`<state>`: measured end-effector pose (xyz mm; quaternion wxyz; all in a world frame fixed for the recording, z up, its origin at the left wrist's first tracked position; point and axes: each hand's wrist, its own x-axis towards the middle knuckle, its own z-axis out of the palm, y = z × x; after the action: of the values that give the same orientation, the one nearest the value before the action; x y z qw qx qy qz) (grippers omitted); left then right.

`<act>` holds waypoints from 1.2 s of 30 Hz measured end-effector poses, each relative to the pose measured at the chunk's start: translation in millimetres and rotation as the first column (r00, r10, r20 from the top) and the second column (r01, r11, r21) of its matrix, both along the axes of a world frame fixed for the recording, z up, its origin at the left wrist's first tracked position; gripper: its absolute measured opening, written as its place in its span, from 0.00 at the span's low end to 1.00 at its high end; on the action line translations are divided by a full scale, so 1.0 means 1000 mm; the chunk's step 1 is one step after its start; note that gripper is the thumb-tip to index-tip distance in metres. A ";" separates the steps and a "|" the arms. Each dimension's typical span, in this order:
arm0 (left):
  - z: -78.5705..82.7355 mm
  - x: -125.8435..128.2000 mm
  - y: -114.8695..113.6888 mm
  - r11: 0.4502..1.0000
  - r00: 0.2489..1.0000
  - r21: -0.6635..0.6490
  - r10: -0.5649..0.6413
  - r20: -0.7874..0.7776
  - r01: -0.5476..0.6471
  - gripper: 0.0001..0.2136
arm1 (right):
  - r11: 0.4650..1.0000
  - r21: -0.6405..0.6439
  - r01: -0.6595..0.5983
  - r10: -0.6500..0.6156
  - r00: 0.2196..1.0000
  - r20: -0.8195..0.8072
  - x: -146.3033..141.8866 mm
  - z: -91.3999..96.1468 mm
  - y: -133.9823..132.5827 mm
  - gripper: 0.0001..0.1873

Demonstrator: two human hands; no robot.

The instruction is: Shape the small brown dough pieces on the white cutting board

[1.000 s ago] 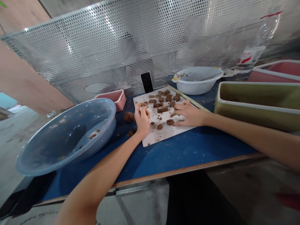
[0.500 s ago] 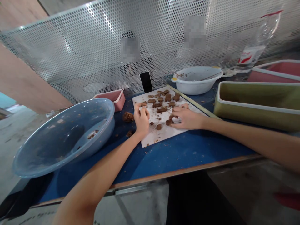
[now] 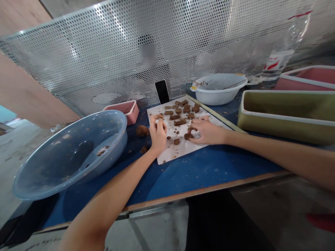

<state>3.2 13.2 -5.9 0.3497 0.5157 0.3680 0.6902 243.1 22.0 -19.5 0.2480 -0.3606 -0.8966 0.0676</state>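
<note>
A white board (image 3: 183,144) lies on the blue table (image 3: 199,170) with several small brown clay pieces (image 3: 180,122) scattered on it. My left hand (image 3: 157,132) rests at the board's left edge, its fingers curled and pinching a small brown piece (image 3: 158,116). On the board's right part my right hand (image 3: 206,131) has its fingertips closed on a round brown piece (image 3: 187,136). Another small round piece (image 3: 177,141) lies between the two hands.
A large blue basin (image 3: 70,153) sits at the left, a pink box (image 3: 125,108) behind it. A brown lump (image 3: 142,130) lies beside the board. A phone (image 3: 162,91) leans on the perforated metal screen. A white bowl (image 3: 218,89), a green tray (image 3: 285,111) and a pink tray (image 3: 309,76) stand at the right.
My right hand has slid left across the board and its fingers have closed on a round brown piece. The left hand has stayed in place.
</note>
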 end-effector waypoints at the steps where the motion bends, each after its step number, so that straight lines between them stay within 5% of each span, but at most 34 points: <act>1: 0.000 0.000 0.000 1.000 1.000 0.005 -0.003 -0.010 0.003 0.07 | 1.000 0.003 -0.008 0.008 1.000 -0.013 0.000 0.001 -0.001 0.14; 10: 0.001 -0.002 -0.010 0.998 0.983 0.057 -0.013 -0.183 0.024 0.08 | 0.998 0.049 -0.047 0.049 0.998 -0.028 0.001 0.009 -0.005 0.15; 16: 0.008 0.001 -0.020 0.967 0.866 0.234 0.027 -0.499 0.105 0.03 | 0.996 0.017 -0.085 0.085 0.995 -0.054 0.002 0.005 0.000 0.14; 24: -0.002 -0.002 -0.005 0.950 0.732 0.242 0.021 -0.681 0.199 0.05 | 0.998 -0.029 -0.060 0.051 0.971 -0.232 -0.002 0.001 0.003 0.17; 28: -0.005 -0.002 -0.001 0.948 0.694 0.198 -0.034 -0.719 0.251 0.10 | 0.999 -0.039 -0.008 -0.004 0.957 -0.289 0.000 0.003 0.003 0.19; 36: -0.008 -0.002 -0.002 0.959 0.731 0.173 -0.047 -0.680 0.223 0.13 | 0.993 -0.111 -0.028 -0.009 0.946 -0.324 -0.002 0.008 -0.002 0.23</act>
<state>0.7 11.4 -14.2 0.1779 0.7931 0.3430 0.4708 241.2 19.6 -11.3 0.3708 -0.3538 -0.8400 0.1783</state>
